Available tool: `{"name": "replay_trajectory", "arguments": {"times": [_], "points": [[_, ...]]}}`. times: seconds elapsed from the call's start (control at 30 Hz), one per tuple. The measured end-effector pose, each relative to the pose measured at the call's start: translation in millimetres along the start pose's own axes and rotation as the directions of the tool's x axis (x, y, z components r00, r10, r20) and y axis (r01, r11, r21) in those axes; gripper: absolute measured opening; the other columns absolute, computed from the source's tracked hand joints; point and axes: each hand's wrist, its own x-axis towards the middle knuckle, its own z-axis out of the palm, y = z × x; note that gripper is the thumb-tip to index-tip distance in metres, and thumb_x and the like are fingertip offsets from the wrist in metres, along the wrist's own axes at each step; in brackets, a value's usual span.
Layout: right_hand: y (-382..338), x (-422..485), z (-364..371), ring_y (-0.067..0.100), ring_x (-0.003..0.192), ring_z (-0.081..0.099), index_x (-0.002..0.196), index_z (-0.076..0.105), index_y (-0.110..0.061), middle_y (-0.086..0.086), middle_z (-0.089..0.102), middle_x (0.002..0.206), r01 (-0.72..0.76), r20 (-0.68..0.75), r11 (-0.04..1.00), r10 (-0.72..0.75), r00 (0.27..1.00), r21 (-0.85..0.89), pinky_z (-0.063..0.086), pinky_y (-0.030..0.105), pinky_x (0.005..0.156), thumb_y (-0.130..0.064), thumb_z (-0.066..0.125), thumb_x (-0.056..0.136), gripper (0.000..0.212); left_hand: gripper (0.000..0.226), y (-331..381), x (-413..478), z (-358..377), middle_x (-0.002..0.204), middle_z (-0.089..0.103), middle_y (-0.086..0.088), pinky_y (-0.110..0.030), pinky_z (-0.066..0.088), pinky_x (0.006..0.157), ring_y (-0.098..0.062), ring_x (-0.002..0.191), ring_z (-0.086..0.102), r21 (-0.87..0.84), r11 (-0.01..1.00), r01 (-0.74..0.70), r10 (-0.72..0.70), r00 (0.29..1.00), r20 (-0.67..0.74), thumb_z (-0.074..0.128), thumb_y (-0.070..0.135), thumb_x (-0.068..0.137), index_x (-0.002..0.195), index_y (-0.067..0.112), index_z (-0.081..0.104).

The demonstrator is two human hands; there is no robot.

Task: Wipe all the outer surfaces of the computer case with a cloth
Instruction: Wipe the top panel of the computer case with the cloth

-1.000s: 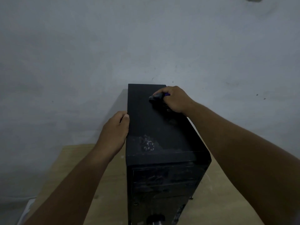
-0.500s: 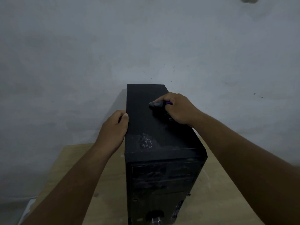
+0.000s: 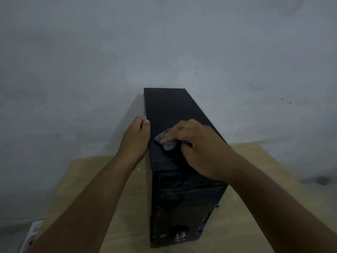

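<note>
a person is wiping a black computer case (image 3: 173,110) standing upright on a pale wooden worktop (image 3: 82,179) in front of a grey wall (image 3: 164,42). the right hand (image 3: 198,148) is bunching a grey cloth (image 3: 165,140) under curled fingers (image 3: 171,136) and pressing it onto the top panel near its six o'clock end, likely to put weight into the stroke. the left hand (image 3: 135,141) is gripping the case's nine o'clock top edge, thumb on top and fingers wrapping down the side, apparently bracing the tall box so it is not sliding or tipping under the rubbing. the front panel is facing the camera at six o'clock, its bays and buttons hard to read in the dim light. the right wrist is hiding part of the top's front edge. the rear and side panels are barely showing, so their cleanliness cannot be told. a purple sliver (image 3: 184,142) beside the cloth is too small to identify. a white object (image 3: 34,229) at seven o'clock is being cut off by the frame.
</note>
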Motion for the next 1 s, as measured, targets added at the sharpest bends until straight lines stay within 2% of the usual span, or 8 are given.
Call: {"name": "replay_trajectory", "arguments": {"times": [0.1, 0.27, 0.43, 0.53, 0.63, 0.7, 0.87, 1.0], "points": [[-10.8, -9.3, -0.4, -0.002, 0.107, 0.048, 0.109, 0.074, -0.026, -0.022, 0.058, 0.107, 0.015, 0.058, 0.998, -0.019, 0.998, 0.069, 0.036, 0.006, 0.093, 0.008, 0.053, 0.088, 0.046, 0.026, -0.9, 1.5, -0.3, 0.085, 0.056, 0.000, -0.032, 0.038, 0.068, -0.016, 0.078, 0.051, 0.006, 1.000, -0.010, 0.010, 1.000, -0.006, 0.036, 0.027, 0.107, 0.101, 0.013, 0.056], [-7.0, -25.3, -12.5, 0.007, 0.111, 0.057, 0.097, 0.079, -0.018, -0.012, 0.068, 0.107, -0.008, 0.116, 0.965, -0.023, 0.993, 0.263, 0.046, 0.026, 0.097, 0.016, 0.054, 0.080, 0.045, 0.027, -0.2, 5.5, -2.1, 0.097, 0.056, -0.001, -0.032, 0.036, 0.068, -0.016, 0.083, 0.051, 0.072, 0.997, -0.030, 0.028, 0.999, 0.031, 0.036, 0.029, 0.106, 0.114, 0.012, 0.056], [2.9, -13.0, -24.8, 0.011, 0.103, 0.065, 0.092, 0.079, -0.011, -0.008, 0.071, 0.101, -0.115, 0.163, 0.918, 0.056, 0.985, 0.380, 0.052, 0.030, 0.095, 0.023, 0.051, 0.080, 0.046, 0.022, 0.6, 5.4, -1.2, 0.087, 0.053, 0.002, -0.029, 0.036, 0.061, -0.009, 0.073, 0.048, 0.075, 0.995, -0.068, 0.063, 0.996, 0.065, 0.036, 0.027, 0.107, 0.111, 0.012, 0.053], [1.9, 2.5, -16.8, 0.002, 0.092, 0.064, 0.099, 0.078, -0.017, -0.011, 0.070, 0.103, -0.177, 0.100, 0.927, 0.152, 0.983, 0.332, 0.052, 0.020, 0.082, 0.017, 0.049, 0.084, 0.047, 0.019, -0.8, 6.8, -2.7, 0.085, 0.051, 0.002, -0.029, 0.034, 0.060, -0.008, 0.071, 0.045, 0.063, 0.995, -0.083, 0.079, 0.995, 0.066, 0.037, 0.026, 0.106, 0.110, 0.013, 0.051], [-6.2, 11.5, -2.7, 0.001, 0.107, 0.055, 0.112, 0.073, -0.027, -0.015, 0.065, 0.114, -0.112, 0.062, 0.990, 0.106, 0.992, 0.090, 0.045, 0.017, 0.098, 0.011, 0.050, 0.086, 0.051, 0.020, -3.3, 8.4, -3.1, 0.089, 0.052, 0.002, -0.030, 0.037, 0.065, -0.012, 0.078, 0.047, 0.034, 0.993, -0.114, 0.111, 0.992, 0.061, 0.039, 0.024, 0.105, 0.113, 0.011, 0.051], [-10.4, 11.5, 3.7, 0.004, 0.114, 0.052, 0.118, 0.070, -0.026, -0.012, 0.064, 0.118, -0.061, 0.040, 0.998, 0.061, 0.997, 0.000, 0.041, 0.018, 0.102, 0.009, 0.051, 0.087, 0.051, 0.019, -5.1, 8.9, -3.6, 0.089, 0.052, 0.003, -0.028, 0.039, 0.067, -0.012, 0.082, 0.048, 0.007, 0.993, -0.118, 0.117, 0.991, 0.067, 0.040, 0.024, 0.105, 0.114, 0.012, 0.051], [-19.5, -7.1, 11.0, 0.000, 0.109, 0.051, 0.112, 0.073, -0.022, -0.020, 0.060, 0.109, 0.064, 0.002, 0.998, -0.064, 0.998, 0.004, 0.039, 0.008, 0.097, 0.006, 0.054, 0.081, 0.046, 0.017, -8.1, 6.9, -3.8, 0.105, 0.057, 0.000, -0.031, 0.040, 0.079, -0.015, 0.095, 0.053, -0.061, 0.994, -0.093, 0.098, 0.992, 0.076, 0.040, 0.025, 0.106, 0.117, 0.017, 0.049], [-21.4, -19.8, 5.9, 0.002, 0.109, 0.056, 0.108, 0.074, -0.024, -0.014, 0.066, 0.110, 0.095, 0.013, 0.994, -0.096, 0.995, 0.060, 0.044, 0.014, 0.096, -0.003, 0.052, 0.081, 0.041, 0.023, -9.6, 7.1, -1.5, 0.127, 0.059, -0.008, -0.030, 0.040, 0.083, -0.021, 0.109, 0.056, -0.077, 0.995, -0.063, 0.070, 0.994, 0.089, 0.040, 0.029, 0.106, 0.124, 0.017, 0.048]]}}
